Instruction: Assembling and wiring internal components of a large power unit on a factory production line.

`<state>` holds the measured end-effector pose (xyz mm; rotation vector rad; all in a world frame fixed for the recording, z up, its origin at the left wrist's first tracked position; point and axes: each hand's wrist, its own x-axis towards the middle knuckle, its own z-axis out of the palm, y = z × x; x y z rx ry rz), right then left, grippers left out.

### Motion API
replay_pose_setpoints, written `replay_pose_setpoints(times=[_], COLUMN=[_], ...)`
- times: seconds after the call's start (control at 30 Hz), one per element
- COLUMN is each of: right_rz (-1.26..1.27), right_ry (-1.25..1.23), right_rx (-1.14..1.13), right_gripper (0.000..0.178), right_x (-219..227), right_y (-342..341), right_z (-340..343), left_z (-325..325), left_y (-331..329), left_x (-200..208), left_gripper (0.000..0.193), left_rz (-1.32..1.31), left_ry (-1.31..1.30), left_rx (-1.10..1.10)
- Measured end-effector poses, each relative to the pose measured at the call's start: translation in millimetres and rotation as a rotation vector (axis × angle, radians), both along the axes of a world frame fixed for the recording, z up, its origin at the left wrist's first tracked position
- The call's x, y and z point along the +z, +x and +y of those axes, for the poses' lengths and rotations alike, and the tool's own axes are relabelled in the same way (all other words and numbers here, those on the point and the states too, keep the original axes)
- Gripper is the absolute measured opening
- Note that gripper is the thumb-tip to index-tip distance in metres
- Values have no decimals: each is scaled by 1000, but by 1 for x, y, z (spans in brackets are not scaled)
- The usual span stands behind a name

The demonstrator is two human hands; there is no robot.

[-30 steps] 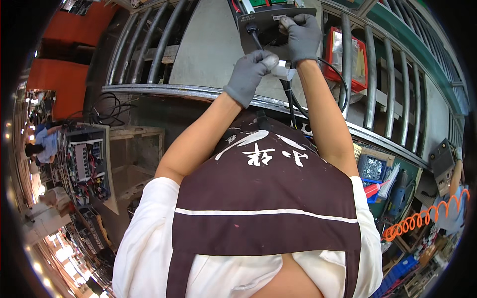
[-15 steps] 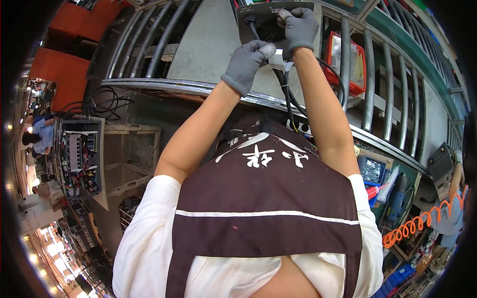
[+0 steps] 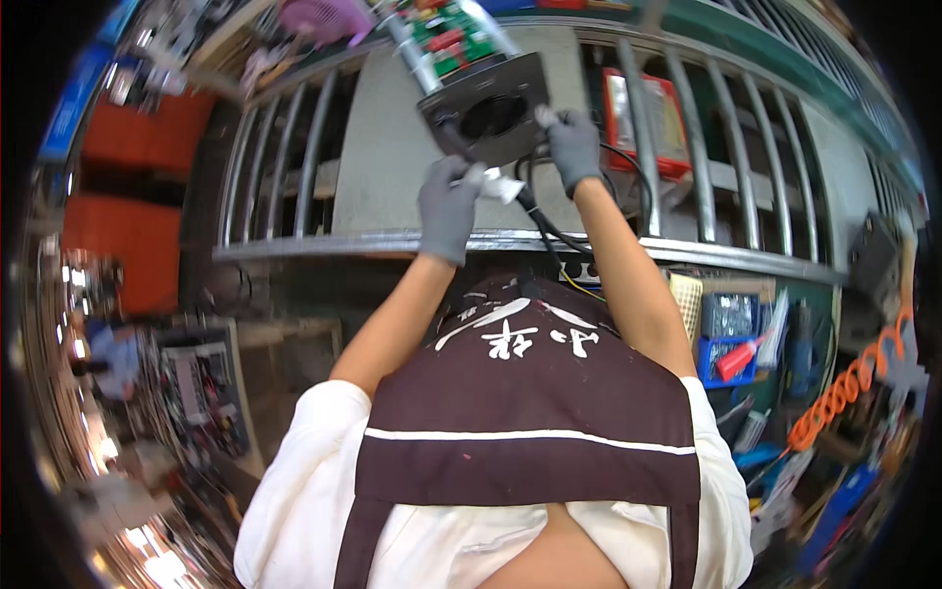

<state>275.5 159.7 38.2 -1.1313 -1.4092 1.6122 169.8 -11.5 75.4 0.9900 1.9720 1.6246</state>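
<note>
The left hand's [image 3: 444, 211] fingers pinch a white tag [image 3: 504, 186] by black cables [image 3: 538, 214], near the bench's [image 3: 373, 167] front edge. The right hand [image 3: 573, 155] is at the right side of a black plate [image 3: 512, 147]; I can't tell if its fingers grip. A red box [image 3: 612, 108] under the rollers [image 3: 699, 147] holds pale things. Past the front edge, a blue bin [image 3: 731, 341] holds little bits.

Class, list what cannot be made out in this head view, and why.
In the head view:
Print on the white tag, if any: blurred.
Exactly what the left grip holds: too blurred.
Whether the right grip touches the dark panel: blurred.
Far end of the green circuit board: cut off by the top edge.
Part of the red bin: hidden behind a metal roller.
</note>
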Motion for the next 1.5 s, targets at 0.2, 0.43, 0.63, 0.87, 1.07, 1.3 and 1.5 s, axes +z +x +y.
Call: replay_pose_setpoints(times=[0.2,0.43,0.63,0.87,1.07,1.3,1.5], right_rz=[-37,-153,-548,-953,-1074,-1247,-1215], right_ry=[-85,-68,-440,-315,-100,140,101], right_rx=[-181,-1065,-1739,-1659,-1511,-1377,-1313], right_gripper=[23,15,13,16,14,21,20], right_x=[-49,-68,-98,-96,-121,-163,-154], right_y=[128,341,410,432,460,446,438], right_z=[-75,-246,-431,-479,-484,-484,-469], left_z=[-3,27,2,-16,-45,-89,-130], left_y=[65,230,383,476,431,397,416], left_x=[21,-10,-58,-127,-136,-129,-170], left_gripper=[11,17,14,12,19,32,59], left_rz=[133,-45,-343,-690,-642,318,698], left_ry=[-5,-740,-996,-1050,-966,104,565], left_rx=[-498,-1421,-1700,-1400,-1583,-2287,-2310])
